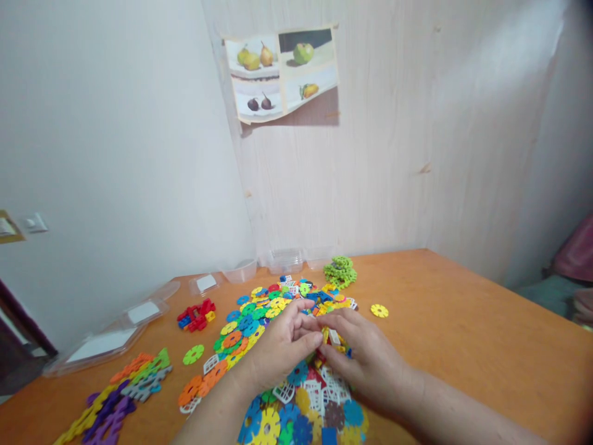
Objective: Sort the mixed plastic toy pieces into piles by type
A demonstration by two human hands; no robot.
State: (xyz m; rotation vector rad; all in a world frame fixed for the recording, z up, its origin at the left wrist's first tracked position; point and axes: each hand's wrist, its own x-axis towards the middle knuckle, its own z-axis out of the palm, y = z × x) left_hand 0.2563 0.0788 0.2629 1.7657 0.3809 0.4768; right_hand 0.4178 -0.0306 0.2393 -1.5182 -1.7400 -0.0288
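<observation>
My left hand (296, 346) is over the pile of plastic pieces, fingers curled and thumb pointing inward. Its fingertips meet those of my right hand (368, 349), which is bent in a loose pinch; anything between the fingertips is hidden. Small yellow and white building blocks (334, 337) show between the thumb and forefinger of my right hand; whether they are held or lie in the pile I cannot tell. Around both hands spread notched snowflake discs (269, 426) in several colours and white lattice pieces (331, 389). Blue blocks (319, 298) lie just beyond the fingers.
Left of the pile are joined red blocks (198, 315), a green disc (193, 354) and rows of coloured interlocking strips (111, 408). Clear plastic tubs (285, 261) and lids (102, 346) line the table's back and left. A green disc stack (340, 272) and yellow disc (379, 310) stand apart.
</observation>
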